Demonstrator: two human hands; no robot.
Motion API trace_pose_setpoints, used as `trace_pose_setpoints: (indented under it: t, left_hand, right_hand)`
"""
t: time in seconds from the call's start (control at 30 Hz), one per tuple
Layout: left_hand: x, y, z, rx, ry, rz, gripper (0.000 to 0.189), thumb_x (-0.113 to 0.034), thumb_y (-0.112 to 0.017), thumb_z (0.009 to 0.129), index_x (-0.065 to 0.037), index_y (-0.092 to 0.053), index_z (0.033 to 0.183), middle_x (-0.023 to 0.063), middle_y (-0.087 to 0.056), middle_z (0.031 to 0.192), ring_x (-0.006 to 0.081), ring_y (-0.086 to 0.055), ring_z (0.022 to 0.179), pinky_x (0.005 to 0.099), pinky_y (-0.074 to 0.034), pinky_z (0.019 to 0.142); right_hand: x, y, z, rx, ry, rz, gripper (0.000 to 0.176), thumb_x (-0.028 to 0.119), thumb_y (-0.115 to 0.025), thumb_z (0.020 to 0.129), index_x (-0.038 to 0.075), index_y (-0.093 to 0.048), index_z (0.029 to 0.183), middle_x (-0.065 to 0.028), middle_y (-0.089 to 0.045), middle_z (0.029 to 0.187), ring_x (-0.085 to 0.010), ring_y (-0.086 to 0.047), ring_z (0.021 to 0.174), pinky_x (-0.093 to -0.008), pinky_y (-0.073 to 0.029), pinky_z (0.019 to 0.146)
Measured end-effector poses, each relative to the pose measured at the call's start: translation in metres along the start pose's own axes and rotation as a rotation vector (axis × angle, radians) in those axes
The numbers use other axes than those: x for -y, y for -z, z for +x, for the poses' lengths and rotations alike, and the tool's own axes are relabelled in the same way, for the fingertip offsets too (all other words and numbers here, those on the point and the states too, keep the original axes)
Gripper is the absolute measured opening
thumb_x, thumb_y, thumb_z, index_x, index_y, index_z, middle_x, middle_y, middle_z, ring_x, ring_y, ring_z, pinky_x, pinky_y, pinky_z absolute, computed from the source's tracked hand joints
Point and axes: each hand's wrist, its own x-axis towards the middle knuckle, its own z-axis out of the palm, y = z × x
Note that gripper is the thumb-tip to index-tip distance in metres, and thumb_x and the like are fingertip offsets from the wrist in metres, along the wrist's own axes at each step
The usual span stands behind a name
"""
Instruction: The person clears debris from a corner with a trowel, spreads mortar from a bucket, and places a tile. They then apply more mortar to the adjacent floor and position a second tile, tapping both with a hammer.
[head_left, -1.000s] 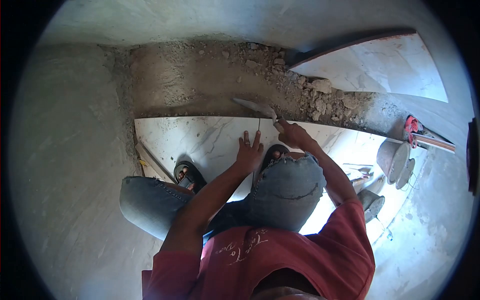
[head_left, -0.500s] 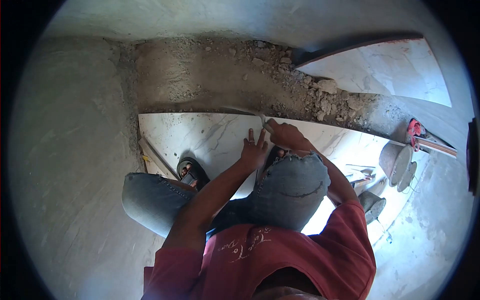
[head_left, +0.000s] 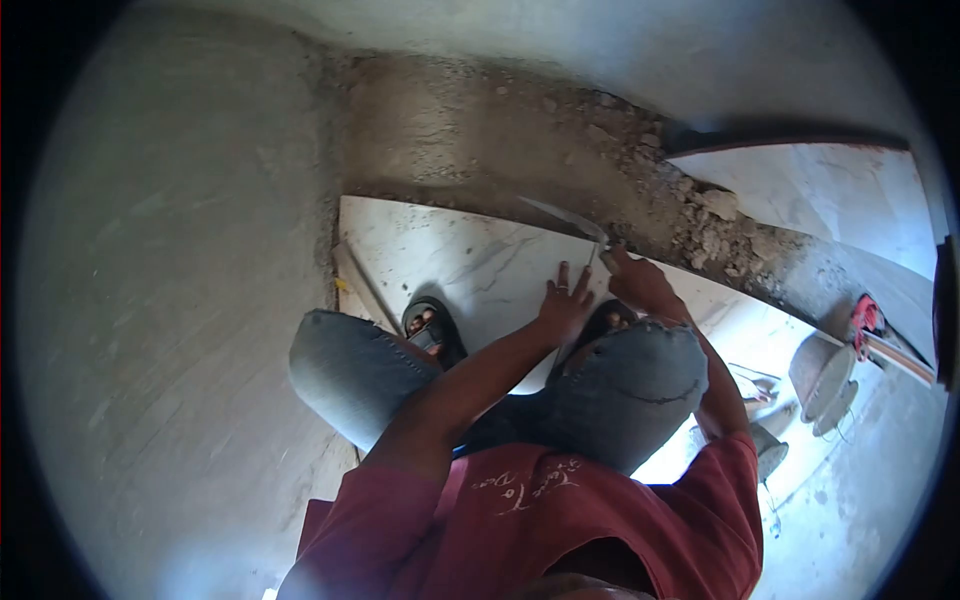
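My right hand (head_left: 643,285) is wrapped round the handle of a trowel (head_left: 572,216). The trowel's thin blade points left, over the bare dirt strip (head_left: 450,130) just beyond the tile edge. Beside it, my left hand (head_left: 567,305) rests with fingers spread on the white marbled floor tile (head_left: 440,240), close to a joint between tiles. A ring shows on one finger. My sandalled feet stand on the tiles, one on each side of my left hand.
Rubble (head_left: 725,235) lies along the right part of the dirt strip. A loose marbled tile (head_left: 830,190) leans at the far wall. Bowl-shaped containers (head_left: 822,375) and a red-and-black object (head_left: 866,322) sit at the right. A wooden strip (head_left: 365,285) lies by the left wall.
The whole view has turned and shifted, moving the scene rightward. The trowel blade, blurred before, now shows clearly over the dirt. My left hand stays spread on the tile.
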Motion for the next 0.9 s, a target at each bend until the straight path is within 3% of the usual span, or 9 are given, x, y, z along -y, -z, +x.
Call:
trace_pose_setpoints:
  t: [0.13,0.3,0.43,0.53,0.6,0.7,0.77,0.83,0.9]
  left_hand:
    - [-0.001,0.006,-0.002,-0.005,0.006,-0.021,0.050,-0.029,-0.046,0.083,-0.014,-0.040,0.130,0.0223,-0.009,0.146,0.0570,-0.011,0.126,0.0642,-0.029,0.093]
    - [0.003,0.003,-0.002,-0.034,-0.029,-0.004,0.041,-0.026,-0.044,0.086,-0.011,-0.047,0.123,0.0226,-0.011,0.145,0.0597,-0.016,0.123,0.0649,-0.033,0.089]
    - [0.003,-0.011,0.000,-0.170,-0.059,0.051,0.036,-0.024,-0.045,0.086,-0.010,-0.050,0.119,0.0227,-0.012,0.145,0.0607,-0.021,0.121,0.0639,-0.038,0.085]
    - [0.002,-0.003,-0.001,-0.179,-0.073,0.103,0.034,-0.022,-0.045,0.087,-0.010,-0.050,0.118,0.0226,-0.013,0.144,0.0610,-0.024,0.119,0.0622,-0.041,0.081]
    - [-0.001,0.005,0.000,0.011,0.004,-0.031,0.044,-0.023,-0.043,0.084,-0.007,-0.045,0.126,0.0196,-0.008,0.147,0.0559,-0.010,0.127,0.0639,-0.028,0.094]
    - [0.002,0.014,0.000,0.082,-0.009,-0.041,0.046,-0.024,-0.044,0.084,-0.008,-0.044,0.127,0.0192,-0.006,0.147,0.0558,-0.010,0.127,0.0633,-0.028,0.094]
    - [0.001,0.007,-0.002,0.068,-0.010,-0.040,0.047,-0.024,-0.045,0.083,-0.008,-0.044,0.127,0.0191,-0.005,0.147,0.0558,-0.009,0.128,0.0630,-0.027,0.095]
    - [0.001,0.007,-0.001,0.032,-0.014,-0.030,0.048,-0.025,-0.046,0.082,-0.008,-0.044,0.127,0.0189,-0.004,0.147,0.0558,-0.009,0.128,0.0626,-0.027,0.095]
    - [-0.001,0.012,0.001,0.094,0.005,-0.024,0.050,-0.025,-0.048,0.081,-0.009,-0.043,0.128,0.0191,-0.005,0.147,0.0559,-0.009,0.128,0.0620,-0.027,0.096]
  right_hand:
    - [-0.042,-0.005,0.000,0.004,-0.062,-0.069,0.052,0.022,-0.054,0.072,0.012,-0.041,0.121,-0.0241,-0.062,0.087,-0.0410,-0.060,0.084,-0.0485,-0.048,0.072]
    - [-0.076,0.003,-0.021,-0.125,-0.231,-0.101,0.046,0.021,-0.053,0.072,0.009,-0.043,0.115,-0.0252,-0.061,0.080,-0.0423,-0.059,0.080,-0.0493,-0.047,0.070]
    - [-0.074,0.008,-0.043,-0.421,-0.143,0.113,0.038,0.025,-0.055,0.076,0.012,-0.042,0.109,-0.0218,-0.061,0.081,-0.0405,-0.060,0.078,-0.0489,-0.047,0.066]
    - [-0.069,-0.004,-0.048,-0.431,-0.087,0.122,0.036,0.025,-0.055,0.078,0.012,-0.042,0.109,-0.0229,-0.060,0.082,-0.0400,-0.059,0.081,-0.0476,-0.047,0.068]
    - [-0.079,-0.009,-0.042,-0.231,-0.068,0.039,0.037,0.028,-0.054,0.078,0.011,-0.043,0.109,-0.0222,-0.060,0.089,-0.0392,-0.058,0.086,-0.0459,-0.047,0.072]
    - [-0.089,-0.010,-0.030,-0.095,-0.244,-0.062,0.038,0.030,-0.054,0.078,0.012,-0.043,0.110,-0.0202,-0.060,0.095,-0.0374,-0.058,0.089,-0.0448,-0.047,0.075]
    - [-0.083,-0.020,-0.040,-0.183,-0.194,0.000,0.038,0.027,-0.052,0.078,0.012,-0.043,0.112,-0.0207,-0.060,0.096,-0.0378,-0.058,0.089,-0.0459,-0.046,0.076]
    - [-0.067,-0.012,-0.045,-0.426,-0.082,0.218,0.038,0.024,-0.050,0.078,0.012,-0.043,0.113,-0.0223,-0.060,0.095,-0.0388,-0.059,0.088,-0.0465,-0.047,0.075]
    - [-0.089,-0.023,-0.035,-0.395,-0.045,0.160,0.038,0.023,-0.050,0.077,0.012,-0.043,0.113,-0.0214,-0.060,0.094,-0.0390,-0.059,0.086,-0.0468,-0.047,0.072]
